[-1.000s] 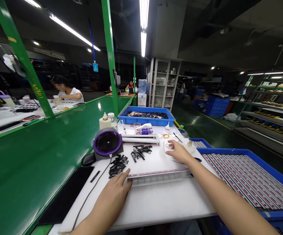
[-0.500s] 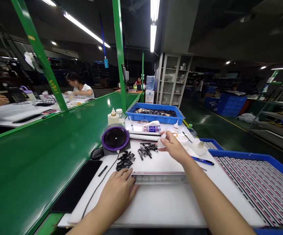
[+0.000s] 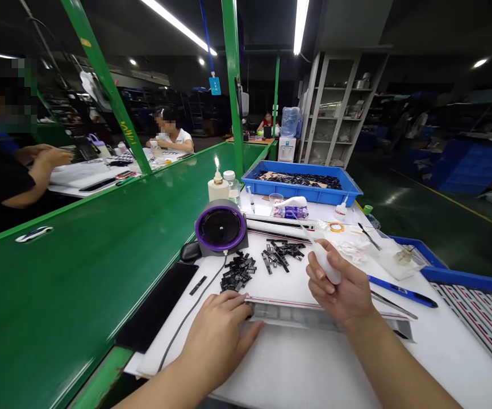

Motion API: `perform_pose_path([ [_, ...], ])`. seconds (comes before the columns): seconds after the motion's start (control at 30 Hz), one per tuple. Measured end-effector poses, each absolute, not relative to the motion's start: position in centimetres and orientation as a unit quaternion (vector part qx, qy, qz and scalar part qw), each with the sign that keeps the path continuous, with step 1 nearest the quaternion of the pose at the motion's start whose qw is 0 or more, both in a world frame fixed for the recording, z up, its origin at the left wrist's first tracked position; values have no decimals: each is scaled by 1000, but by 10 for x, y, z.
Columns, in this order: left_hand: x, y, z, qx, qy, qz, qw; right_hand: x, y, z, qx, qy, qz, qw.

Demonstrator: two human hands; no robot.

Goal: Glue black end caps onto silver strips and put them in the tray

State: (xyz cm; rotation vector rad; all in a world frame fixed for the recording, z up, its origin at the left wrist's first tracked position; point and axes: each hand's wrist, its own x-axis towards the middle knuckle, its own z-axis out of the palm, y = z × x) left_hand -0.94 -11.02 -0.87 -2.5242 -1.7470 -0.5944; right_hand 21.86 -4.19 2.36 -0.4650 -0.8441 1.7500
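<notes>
My right hand (image 3: pixel 342 287) holds a small white squeeze bottle (image 3: pixel 325 260) with a thin nozzle pointing up and left, above a long pale strip (image 3: pixel 297 311) lying across the white bench (image 3: pixel 314 369). The fingers of my left hand (image 3: pixel 220 335) press flat on the left end of that strip. Two heaps of small black parts (image 3: pixel 238 271) (image 3: pixel 283 253) lie just beyond the strip, in front of a round purple-rimmed device (image 3: pixel 221 227).
A blue bin of black parts (image 3: pixel 301 183) stands at the back, with bottles (image 3: pixel 218 184) beside it. A blue pen (image 3: pixel 401 291) and white rags lie at the right, near a blue tray of striped strips (image 3: pixel 484 307). A green conveyor (image 3: pixel 79 272) runs along the left; other people work beyond it.
My right hand picked up the white bottle from the far right of the bench and brought it back over the strip. My view dropped and turned left; my left hand stayed on the strip's end.
</notes>
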Motion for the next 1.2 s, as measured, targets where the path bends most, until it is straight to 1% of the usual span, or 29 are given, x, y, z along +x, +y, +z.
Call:
perform_pose_path([
  [0.13,-10,-108,-9,-812,-548,-202,-2,212,-45,26,-197,-290,759,549],
  [0.23,-11,-109,-9,-815,-543,-203,-9,204,-49,25,-220,-294,747,555],
  [0.33,-11,-110,-10,-814,-548,-193,-6,195,-56,21,-260,-342,673,602],
  [0.43,-11,-112,-11,-815,-551,-179,2,188,-67,15,-312,-453,544,634],
  [0.57,-11,-113,-11,-819,-550,-164,0,183,-81,12,-339,-603,412,594],
  [0.67,-10,-113,-11,-819,-550,-166,-5,177,-85,11,-309,-687,340,563],
  [0.77,-11,-113,-10,-817,-551,-169,-3,170,-85,8,-277,-731,283,556],
  [0.93,-11,-112,-8,-816,-554,-165,-17,160,-84,2,-286,-750,246,543],
  [1.2,-12,-109,-9,-817,-549,-174,-16,157,-83,2,-298,-755,241,532],
])
